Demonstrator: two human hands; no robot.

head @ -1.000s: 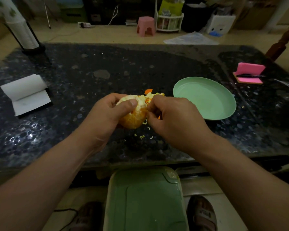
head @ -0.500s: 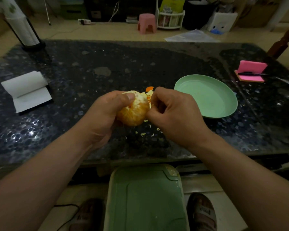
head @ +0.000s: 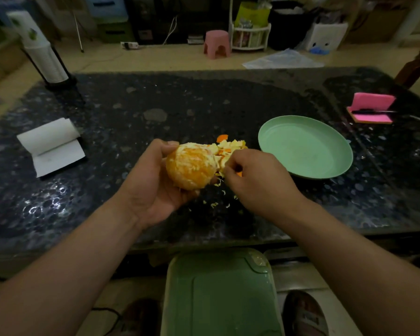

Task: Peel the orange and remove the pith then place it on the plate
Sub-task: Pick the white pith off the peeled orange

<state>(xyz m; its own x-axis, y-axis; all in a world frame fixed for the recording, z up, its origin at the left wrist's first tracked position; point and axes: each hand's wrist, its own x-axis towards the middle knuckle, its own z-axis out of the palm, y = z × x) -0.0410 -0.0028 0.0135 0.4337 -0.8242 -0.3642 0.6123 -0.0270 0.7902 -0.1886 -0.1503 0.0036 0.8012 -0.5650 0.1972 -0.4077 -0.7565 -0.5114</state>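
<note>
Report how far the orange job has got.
Done: the peel looks off, with peel scraps piled on the table beside the plate. In hand: the left hand holds the orange while the right hand pinches pith at its side. Left: white pith streaks the fruit, and the plate holds nothing yet.

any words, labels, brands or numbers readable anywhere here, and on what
None can be read.
Sandal strap: a pale mark, too blurred to read.
Open notepad: faint smudge on the page, unreadable.
Paper roll: green print near the top, no legible letters.
</note>
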